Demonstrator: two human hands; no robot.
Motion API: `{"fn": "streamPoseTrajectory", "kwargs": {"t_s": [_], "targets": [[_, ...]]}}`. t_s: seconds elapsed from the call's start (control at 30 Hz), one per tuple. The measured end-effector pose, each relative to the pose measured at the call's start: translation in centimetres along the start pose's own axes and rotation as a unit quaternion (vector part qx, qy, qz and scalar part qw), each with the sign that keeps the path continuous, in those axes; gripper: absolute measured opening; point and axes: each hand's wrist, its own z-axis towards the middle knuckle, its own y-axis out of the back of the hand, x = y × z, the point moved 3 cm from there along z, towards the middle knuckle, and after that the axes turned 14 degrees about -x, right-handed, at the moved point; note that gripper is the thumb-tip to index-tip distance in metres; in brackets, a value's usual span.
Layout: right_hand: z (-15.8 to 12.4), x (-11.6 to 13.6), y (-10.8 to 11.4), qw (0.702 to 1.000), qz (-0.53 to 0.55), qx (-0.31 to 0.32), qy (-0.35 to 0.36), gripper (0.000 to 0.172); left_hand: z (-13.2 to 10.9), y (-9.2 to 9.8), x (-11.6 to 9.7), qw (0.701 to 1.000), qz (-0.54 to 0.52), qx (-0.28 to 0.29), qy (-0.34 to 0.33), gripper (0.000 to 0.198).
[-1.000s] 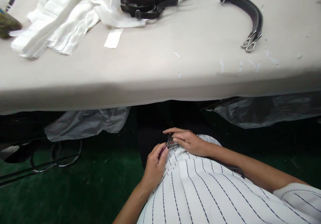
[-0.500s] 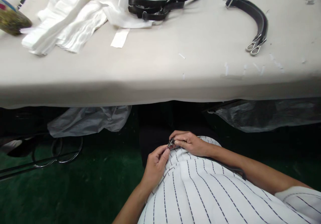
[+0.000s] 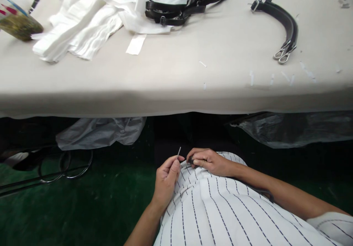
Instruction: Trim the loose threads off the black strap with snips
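My left hand (image 3: 167, 178) is below the table edge, over my white striped shirt (image 3: 220, 209). Its fingers pinch a thin pale sliver (image 3: 178, 152) that sticks up from the fingertips. My right hand (image 3: 208, 161) lies just to the right of it on the shirt, fingers curled round a small dark item (image 3: 190, 160) that I cannot make out. The two hands are a little apart. Both are well below and in front of the grey table (image 3: 176, 73).
On the table lie a curved black strap with metal clips (image 3: 284, 21) at the right, a tangle of black straps (image 3: 184, 3) at the back, white paper sheets (image 3: 82, 21) at the left, and small white scraps (image 3: 250, 77). Grey plastic bags (image 3: 102, 132) hang under the table above green floor (image 3: 82, 209).
My hands were joined on a small tool; now they have drawn slightly apart, the left one lifting a thin sliver. The view has shifted a little downward and leftward.
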Motion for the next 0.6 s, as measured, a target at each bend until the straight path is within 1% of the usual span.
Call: {"fn": "streamPoseTrajectory", "kwargs": {"t_s": [0.07, 0.1, 0.2, 0.27, 0.33, 0.47, 0.6], "targets": [[0.1, 0.2, 0.0, 1.0, 0.007, 0.0, -0.001, 0.027, 0.5, 0.1, -0.6, 0.998, 0.015, -0.036, -0.049, 0.029], [0.1, 0.3, 0.0, 1.0, 0.008, -0.002, -0.003, 0.026, 0.7, 0.0, -0.8, 0.997, 0.027, -0.034, -0.069, 0.028], [0.1, 0.3, 0.0, 1.0, -0.015, -0.016, -0.014, 0.025, 1.1, -1.0, -0.7, 0.994, 0.057, 0.016, -0.088, 0.032], [0.0, 0.2, -0.1, 0.999, -0.043, -0.025, -0.018, 0.024, 1.2, -1.4, -0.5, 0.99, 0.091, 0.02, -0.103, 0.033], [-0.2, 0.0, -0.2, 0.997, -0.063, -0.026, -0.02, 0.023, 1.2, -1.7, -0.5, 0.982, 0.129, 0.017, -0.135, 0.028], [-0.5, -0.4, -0.5, 0.993, -0.116, -0.002, -0.021, 0.02, 1.1, -1.9, -1.0, 0.963, 0.197, 0.051, -0.179, 0.019], [-0.4, -0.4, -0.7, 0.985, -0.167, 0.033, 0.014, 0.023, 1.0, -2.0, -1.6, 0.935, 0.269, 0.091, -0.214, 0.015]]}}
